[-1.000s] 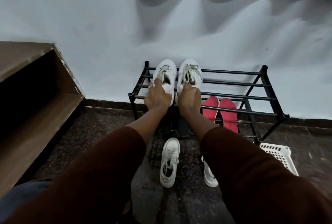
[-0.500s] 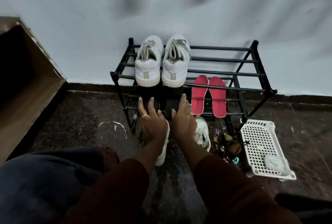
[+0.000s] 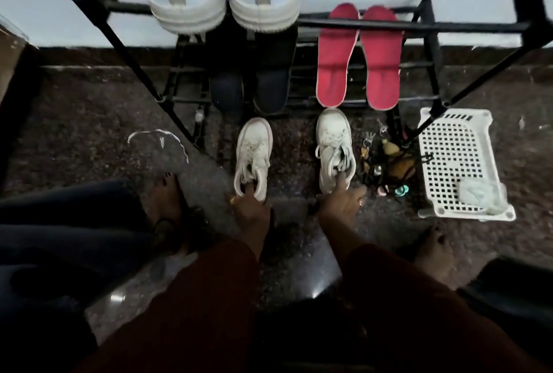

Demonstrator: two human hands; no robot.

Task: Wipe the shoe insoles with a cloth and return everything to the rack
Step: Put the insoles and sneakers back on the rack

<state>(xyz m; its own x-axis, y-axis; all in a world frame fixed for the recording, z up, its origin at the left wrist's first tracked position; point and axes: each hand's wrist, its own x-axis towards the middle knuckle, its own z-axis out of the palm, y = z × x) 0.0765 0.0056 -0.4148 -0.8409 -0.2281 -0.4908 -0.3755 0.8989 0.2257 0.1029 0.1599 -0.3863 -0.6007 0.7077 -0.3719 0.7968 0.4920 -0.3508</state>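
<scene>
- The two small white sneakers stand on the floor just near of the rack (image 3: 419,27), toes pointing at it. The left sneaker (image 3: 254,154) and right sneaker (image 3: 333,145) are apart.
- The left hand (image 3: 251,211) grips the left sneaker's heel, with a finger hooked into the collar.
- The right hand (image 3: 341,208) has its index finger inside the right sneaker's collar. Whether the thumb pinches the heel I cannot tell.
- Each sneaker looks light, with a soft upper, a stiffer sole and loose laces that may snag on the rack's bars. The heel collar seems the firmest hold.
- The red insoles (image 3: 335,58) lie on a lower shelf. They are probably thin and floppy, so best lifted near the middle.
- The cloth (image 3: 478,196) sits in the white basket (image 3: 457,116) on the right.
</scene>
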